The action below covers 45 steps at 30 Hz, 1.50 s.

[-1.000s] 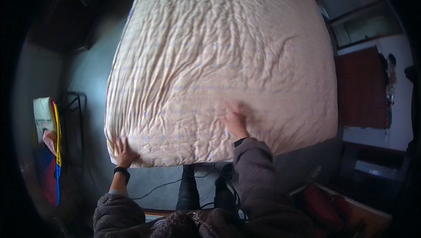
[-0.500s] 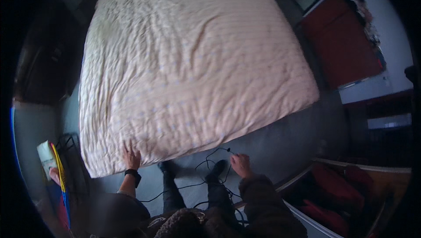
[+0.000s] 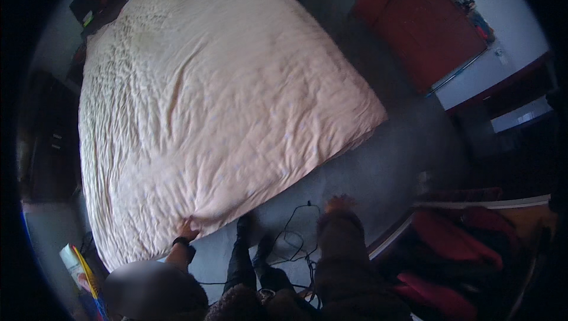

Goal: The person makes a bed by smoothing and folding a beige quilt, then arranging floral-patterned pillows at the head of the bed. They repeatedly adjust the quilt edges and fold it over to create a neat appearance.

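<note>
A large pale pink quilt, wrinkled all over, covers the bed in front of me. At its near edge, my left hand has its fingers bent round the fabric, and folds spread from that spot. A dark band circles the left wrist. To the right of the bed's near edge, my right hand hangs over the floor, smeared by motion, so its fingers cannot be made out. A thin black cable lies looped on the floor between my feet and the right hand, its small end just left of that hand.
An open drawer or box with red and dark cloth stands at the lower right. A dark red cabinet is at the far right. A yellow-edged bag sits at the lower left. Grey floor runs along the bed's right side.
The view has swung, shifting the bed leftward. My left hand, flat on the quilt before, now bends at its edge. My right hand has moved away from the cable's end and blurred.
</note>
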{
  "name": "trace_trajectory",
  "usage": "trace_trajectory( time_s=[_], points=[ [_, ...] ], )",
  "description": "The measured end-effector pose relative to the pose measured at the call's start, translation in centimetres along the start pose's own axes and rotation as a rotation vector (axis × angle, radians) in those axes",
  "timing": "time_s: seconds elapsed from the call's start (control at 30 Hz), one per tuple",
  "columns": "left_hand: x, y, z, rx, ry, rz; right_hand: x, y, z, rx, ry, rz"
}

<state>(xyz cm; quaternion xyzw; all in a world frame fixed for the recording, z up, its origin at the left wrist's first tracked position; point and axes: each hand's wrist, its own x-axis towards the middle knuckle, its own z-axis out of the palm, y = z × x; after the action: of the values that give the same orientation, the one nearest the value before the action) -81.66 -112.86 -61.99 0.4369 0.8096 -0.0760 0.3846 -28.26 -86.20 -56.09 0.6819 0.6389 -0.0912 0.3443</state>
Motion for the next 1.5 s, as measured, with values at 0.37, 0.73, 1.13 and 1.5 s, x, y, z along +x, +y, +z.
trace_trajectory(
  time_s=[0.37,0.73,1.13,1.5],
  points=[
    [15.3,27.5,0.5,0.237,0.332,-0.199,9.0,-6.5,-14.7,0.668,0.792,-1.094],
    [14.6,57.2,-3.6,-0.001,0.158,0.205,33.8,19.4,-17.6,0.344,0.332,-0.339],
    [13.2,74.9,2.6,-0.019,0.056,0.098,42.5,17.9,-27.4,0.741,0.4,-0.974],
    [22.3,70.8,6.7,-0.058,-0.144,0.357,54.7,40.4,-9.2,0.288,-0.428,-1.194]
  ],
)
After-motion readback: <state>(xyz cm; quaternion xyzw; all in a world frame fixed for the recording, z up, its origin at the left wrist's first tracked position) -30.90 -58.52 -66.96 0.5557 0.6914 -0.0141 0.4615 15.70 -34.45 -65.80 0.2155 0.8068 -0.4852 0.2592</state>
